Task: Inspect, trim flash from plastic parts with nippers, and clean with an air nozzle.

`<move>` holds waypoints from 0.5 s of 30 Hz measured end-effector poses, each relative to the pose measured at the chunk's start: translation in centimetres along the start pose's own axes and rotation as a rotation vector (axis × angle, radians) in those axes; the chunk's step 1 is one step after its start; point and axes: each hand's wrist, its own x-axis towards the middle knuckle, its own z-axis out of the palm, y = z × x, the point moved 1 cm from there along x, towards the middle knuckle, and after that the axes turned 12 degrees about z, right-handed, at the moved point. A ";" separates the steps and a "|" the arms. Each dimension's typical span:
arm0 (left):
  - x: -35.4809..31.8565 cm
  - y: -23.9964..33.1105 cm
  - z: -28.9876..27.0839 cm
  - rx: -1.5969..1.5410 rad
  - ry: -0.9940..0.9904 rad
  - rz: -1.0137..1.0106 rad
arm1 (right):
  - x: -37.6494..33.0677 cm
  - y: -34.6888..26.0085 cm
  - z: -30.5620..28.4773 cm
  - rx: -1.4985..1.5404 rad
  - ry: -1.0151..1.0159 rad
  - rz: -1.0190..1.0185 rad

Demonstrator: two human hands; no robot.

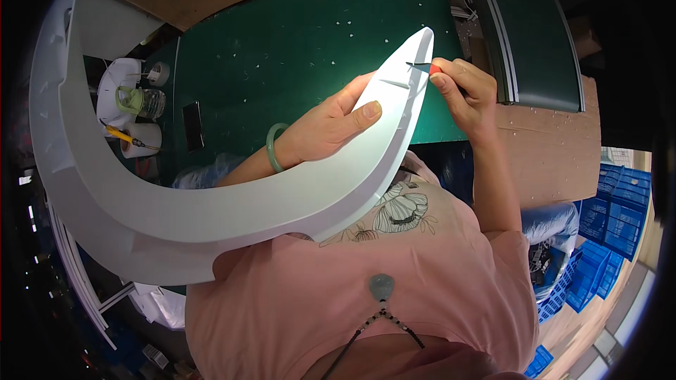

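Plastic panel (pixel 176 214), large, white and hook-shaped, curves around the left forearm, its tapered end between both hands above the green worktop (pixel 282 49). The left hand (pixel 327 127) clasps its smooth face, thumb on top; the right hand (pixel 468 91) pinches a small red-handled tool (pixel 435 68), its slim dark blade at the ribbed rim.

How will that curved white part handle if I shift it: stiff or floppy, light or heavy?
The curved white part is probably stiff: its arc extends well beyond the left hand without visible sag. Likely light for its size, given the thin rim. The far end may swing, as that hand grips near the tip.
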 end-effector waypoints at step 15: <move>-1.6 -0.3 -1.0 -0.053 0.012 -0.028 | 0.0 -0.3 0.5 0.121 0.033 0.222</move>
